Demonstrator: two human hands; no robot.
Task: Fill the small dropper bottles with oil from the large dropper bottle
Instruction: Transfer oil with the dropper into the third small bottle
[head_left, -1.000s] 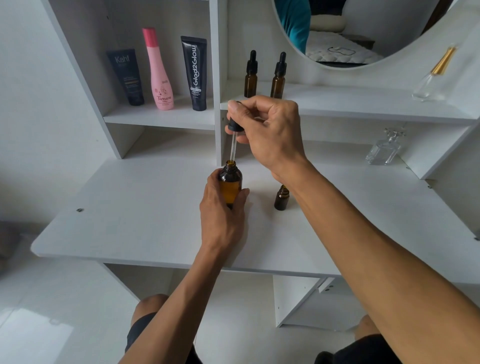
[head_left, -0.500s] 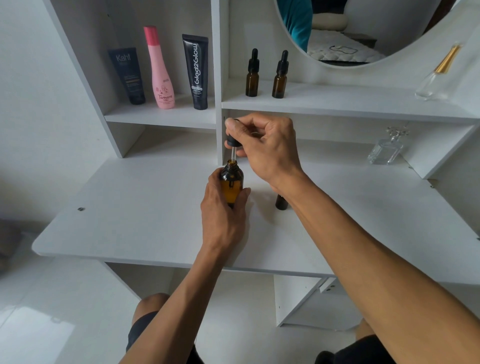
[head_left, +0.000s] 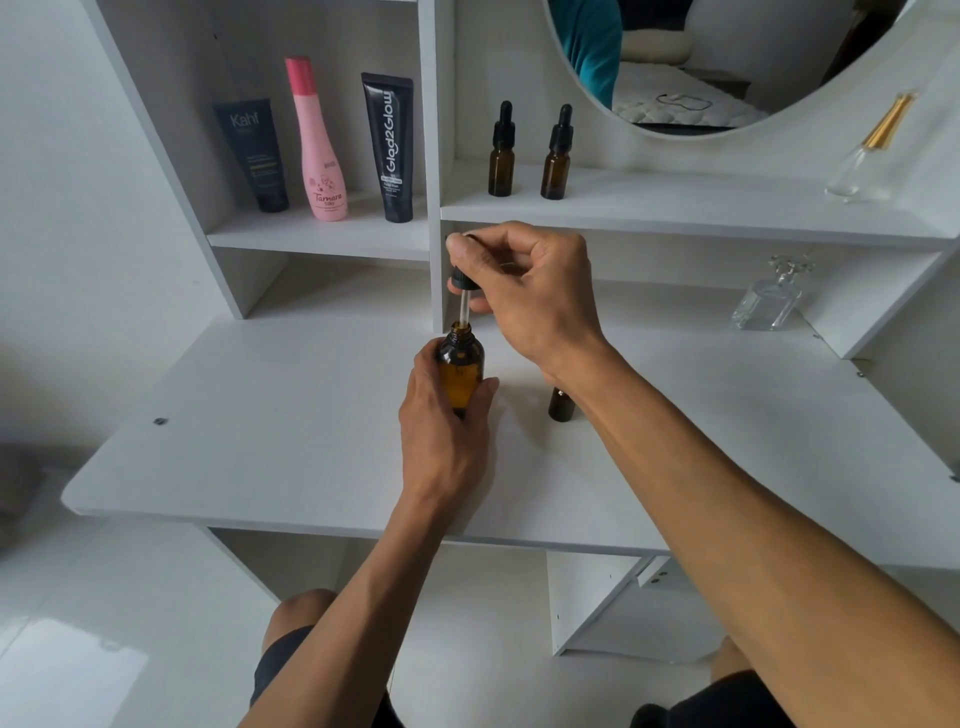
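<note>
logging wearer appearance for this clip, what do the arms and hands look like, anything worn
Both forearms are bare to the lower frame edge, with no sleeves in sight. The left hand and right hand are bare too: no gloves, rings, watch or bracelets visible. Fingernails look short and unpainted.

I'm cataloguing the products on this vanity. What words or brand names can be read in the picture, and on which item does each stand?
"Kahf": on the dark tube, left on the shelf; the smaller print under it is too blurred to read.
"Tamara": on the pink bottle; the small word below it is unclear.
"Glad2Glow": running vertically on the black tube; the small lines below are unreadable.
The amber dropper bottles and the clear glass bottle show no readable text.
</note>
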